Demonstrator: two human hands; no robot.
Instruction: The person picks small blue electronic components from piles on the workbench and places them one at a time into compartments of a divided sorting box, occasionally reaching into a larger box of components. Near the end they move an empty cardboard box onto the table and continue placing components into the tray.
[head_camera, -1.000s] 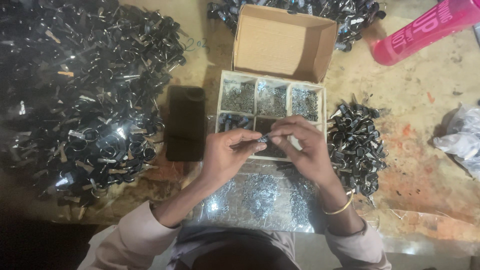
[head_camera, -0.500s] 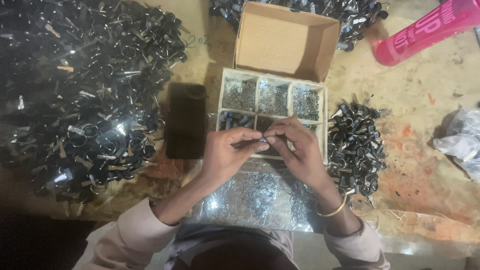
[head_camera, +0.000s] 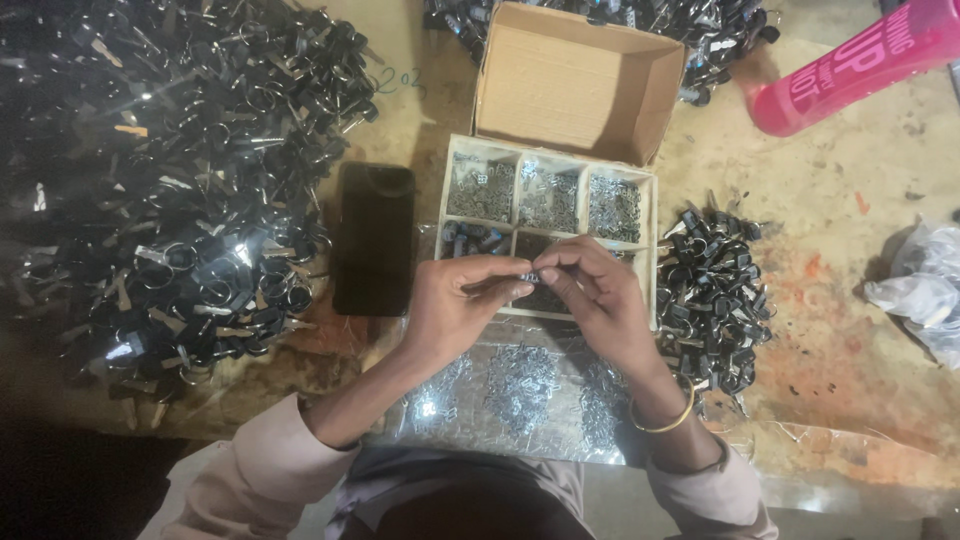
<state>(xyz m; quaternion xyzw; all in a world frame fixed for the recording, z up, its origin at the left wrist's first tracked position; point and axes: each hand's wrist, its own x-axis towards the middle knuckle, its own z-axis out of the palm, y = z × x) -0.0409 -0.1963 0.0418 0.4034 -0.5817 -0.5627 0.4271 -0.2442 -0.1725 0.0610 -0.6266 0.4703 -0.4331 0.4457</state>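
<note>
My left hand (head_camera: 455, 305) and my right hand (head_camera: 595, 295) meet fingertip to fingertip over the front of a compartmented box (head_camera: 655, 245). Between the fingertips sits a small dark metal part (head_camera: 528, 277), pinched from both sides. The box's back compartments hold small silvery parts, the front left one dark blue pieces. Below my hands lies a shiny sheet (head_camera: 520, 385) strewn with tiny metal bits. A gold bangle circles my right wrist.
A black phone (head_camera: 373, 238) lies left of the box. A big heap of black rings and clips (head_camera: 160, 170) fills the left. A smaller dark pile (head_camera: 715, 295) sits right of the box. An open cardboard lid (head_camera: 575, 80), pink bottle (head_camera: 850, 65) and plastic bag (head_camera: 925, 290) lie beyond.
My hands have stayed together over the box front, with only slight finger shifts around the small part.
</note>
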